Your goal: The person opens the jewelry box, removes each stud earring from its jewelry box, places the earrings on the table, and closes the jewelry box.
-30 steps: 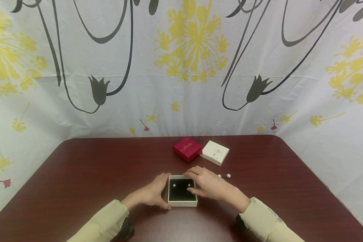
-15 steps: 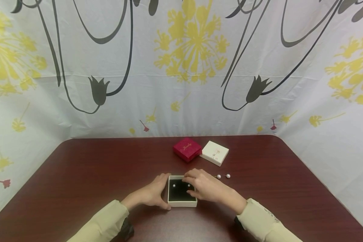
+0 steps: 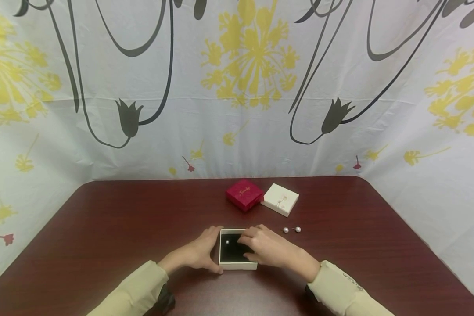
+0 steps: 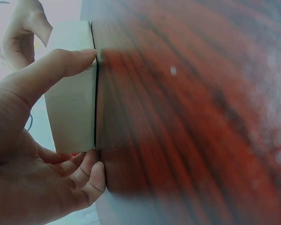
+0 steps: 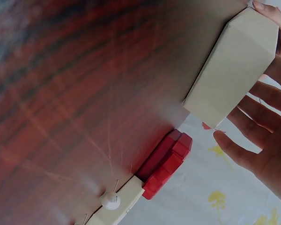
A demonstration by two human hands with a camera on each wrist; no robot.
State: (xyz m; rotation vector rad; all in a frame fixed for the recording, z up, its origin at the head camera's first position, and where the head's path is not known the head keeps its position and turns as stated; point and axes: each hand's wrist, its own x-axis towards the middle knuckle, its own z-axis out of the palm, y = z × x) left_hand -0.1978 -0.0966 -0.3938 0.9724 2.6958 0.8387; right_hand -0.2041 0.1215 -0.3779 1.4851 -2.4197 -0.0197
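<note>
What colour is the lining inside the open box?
Very dark, practically black; the lining shows best in the head view.

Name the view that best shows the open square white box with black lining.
Head view: it alone looks into the white box, though the right hand hides some black lining. Both wrist views show only outer walls.

A head-worn camera looks forward and down across a table point(image 3: 142, 210) to a patterned curtain point(image 3: 237, 160); two wrist cameras, low, close and tilted, share the cream box point(image 4: 72, 112), the left's pale backdrop hard to read.
</note>
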